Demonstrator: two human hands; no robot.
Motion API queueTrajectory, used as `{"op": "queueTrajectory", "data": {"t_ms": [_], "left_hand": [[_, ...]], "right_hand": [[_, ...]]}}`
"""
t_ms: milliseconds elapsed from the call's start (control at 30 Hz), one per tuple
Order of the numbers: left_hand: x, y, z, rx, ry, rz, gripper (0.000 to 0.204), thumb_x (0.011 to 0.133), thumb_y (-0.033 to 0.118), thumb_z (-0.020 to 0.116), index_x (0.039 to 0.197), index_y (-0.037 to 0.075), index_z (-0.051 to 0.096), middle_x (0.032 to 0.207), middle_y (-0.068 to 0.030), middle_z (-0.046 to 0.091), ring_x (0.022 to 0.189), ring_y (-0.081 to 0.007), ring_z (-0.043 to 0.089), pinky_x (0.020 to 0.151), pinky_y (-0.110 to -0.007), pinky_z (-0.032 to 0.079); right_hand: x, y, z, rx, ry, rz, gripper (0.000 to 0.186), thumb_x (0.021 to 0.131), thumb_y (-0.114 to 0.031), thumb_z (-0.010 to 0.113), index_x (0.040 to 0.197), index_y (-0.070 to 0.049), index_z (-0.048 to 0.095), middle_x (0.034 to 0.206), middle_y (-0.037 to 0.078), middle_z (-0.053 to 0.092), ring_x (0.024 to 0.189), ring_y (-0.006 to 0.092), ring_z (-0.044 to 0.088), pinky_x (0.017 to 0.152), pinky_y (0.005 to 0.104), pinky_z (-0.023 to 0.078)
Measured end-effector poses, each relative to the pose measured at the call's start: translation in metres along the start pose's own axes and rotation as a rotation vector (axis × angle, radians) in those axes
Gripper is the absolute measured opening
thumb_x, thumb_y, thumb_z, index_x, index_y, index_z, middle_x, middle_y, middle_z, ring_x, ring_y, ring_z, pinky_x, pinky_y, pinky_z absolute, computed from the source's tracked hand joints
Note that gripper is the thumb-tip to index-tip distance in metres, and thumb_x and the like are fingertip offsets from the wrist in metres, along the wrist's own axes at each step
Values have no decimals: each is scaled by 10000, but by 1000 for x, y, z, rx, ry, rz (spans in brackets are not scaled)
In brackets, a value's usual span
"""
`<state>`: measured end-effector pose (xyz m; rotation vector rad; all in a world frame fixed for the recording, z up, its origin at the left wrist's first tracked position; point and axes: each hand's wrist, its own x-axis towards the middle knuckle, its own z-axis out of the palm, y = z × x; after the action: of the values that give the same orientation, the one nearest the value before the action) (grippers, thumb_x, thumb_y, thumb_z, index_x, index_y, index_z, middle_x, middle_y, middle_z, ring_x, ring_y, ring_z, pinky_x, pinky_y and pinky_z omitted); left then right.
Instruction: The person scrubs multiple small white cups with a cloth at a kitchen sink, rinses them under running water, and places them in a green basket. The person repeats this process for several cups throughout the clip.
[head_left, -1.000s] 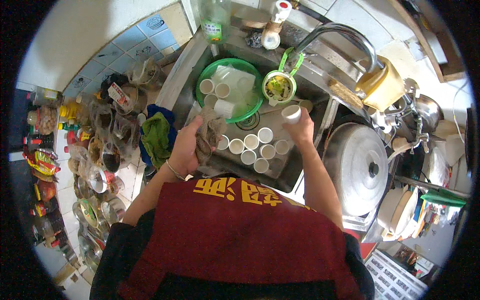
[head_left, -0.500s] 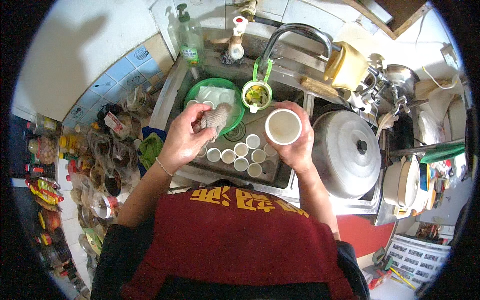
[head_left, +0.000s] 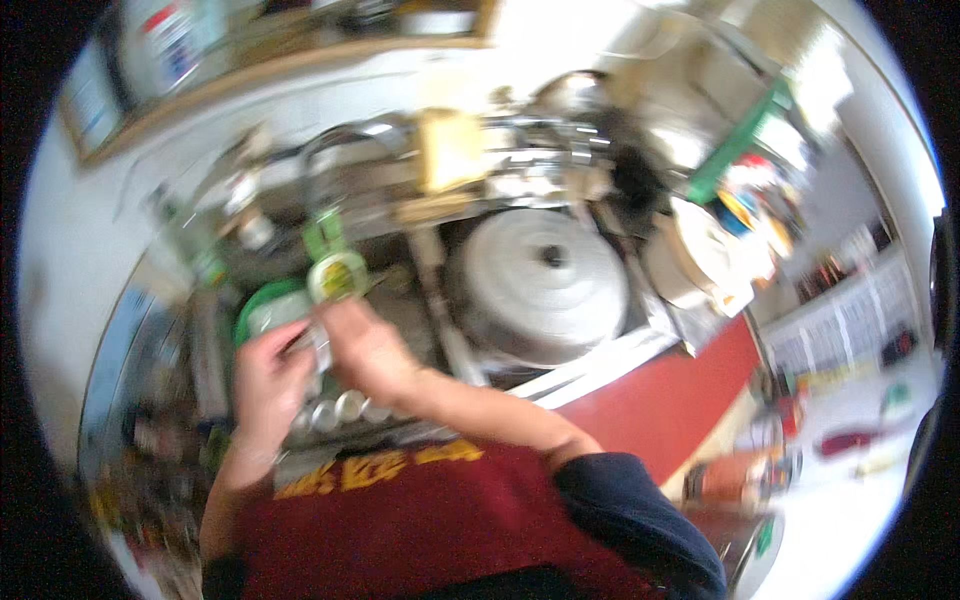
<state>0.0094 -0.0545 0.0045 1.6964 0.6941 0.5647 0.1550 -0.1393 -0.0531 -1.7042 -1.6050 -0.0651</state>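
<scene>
My left hand [head_left: 270, 385] and my right hand [head_left: 368, 348] meet over the sink, both smeared by motion. Between them shows a sliver of a white cup [head_left: 321, 350], with my right hand closed around it. The fingers of my left hand are bent against the cup; the knitted grey cloth seen in them half a second ago is hidden or lost in the blur. Below the hands, several small white cups [head_left: 349, 404] stand in the sink. Just beyond is a green basin [head_left: 246, 312] with pale things in it, and a green-handled strainer [head_left: 338, 277] holding food scraps.
A large lidded metal pot [head_left: 530, 290] stands right of the sink. A yellow cloth [head_left: 450, 150] hangs by the tap [head_left: 350, 130]. Further right are a cream pot [head_left: 685, 255] and a red counter front [head_left: 650, 410]. A soap bottle [head_left: 195, 245] stands at the far left.
My view has swung right, so the sink sits further left. My hands have come together, the right one bringing the cup to the left and turning knuckles up.
</scene>
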Motion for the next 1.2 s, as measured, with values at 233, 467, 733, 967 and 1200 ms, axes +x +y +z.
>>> {"op": "queueTrajectory", "data": {"t_ms": [233,467,733,967,1200], "left_hand": [[-1,-26,-15,-895,-2,-465,179,931,61,550,1097,48,614,1036,-40,627,889,-113,594,675,-226,502],[4,-10,2,-420,-193,-333,223,1006,213,472,1170,111,583,922,24,609,723,-38,553,451,-212,430],[32,-12,-36,802,-551,683,193,804,35,613,989,67,655,955,-132,663,857,-294,660,804,-404,516],[62,57,-30,1084,-1033,1326,329,837,261,580,1156,244,657,1143,-2,667,1128,-185,612,1002,-456,429],[68,45,-63,1340,-1035,1051,384,848,232,606,1225,163,628,1149,-114,645,1018,-263,654,868,-449,514]], "right_hand": [[10,-7,-29,-177,44,-207,334,766,-131,609,1048,34,536,953,120,552,919,270,569,659,361,531],[19,-14,-25,-243,35,-275,220,719,-179,649,850,-22,568,833,89,576,813,272,570,622,371,512],[39,-25,-53,-36,-410,-79,330,608,-145,764,883,-10,640,858,164,680,761,354,676,680,413,561],[58,-7,-39,940,-990,158,329,640,-35,795,917,46,637,791,194,695,667,339,698,562,394,590],[86,-14,-73,1069,-1011,377,334,672,-121,842,888,63,666,841,182,699,656,270,702,490,346,593]]}}
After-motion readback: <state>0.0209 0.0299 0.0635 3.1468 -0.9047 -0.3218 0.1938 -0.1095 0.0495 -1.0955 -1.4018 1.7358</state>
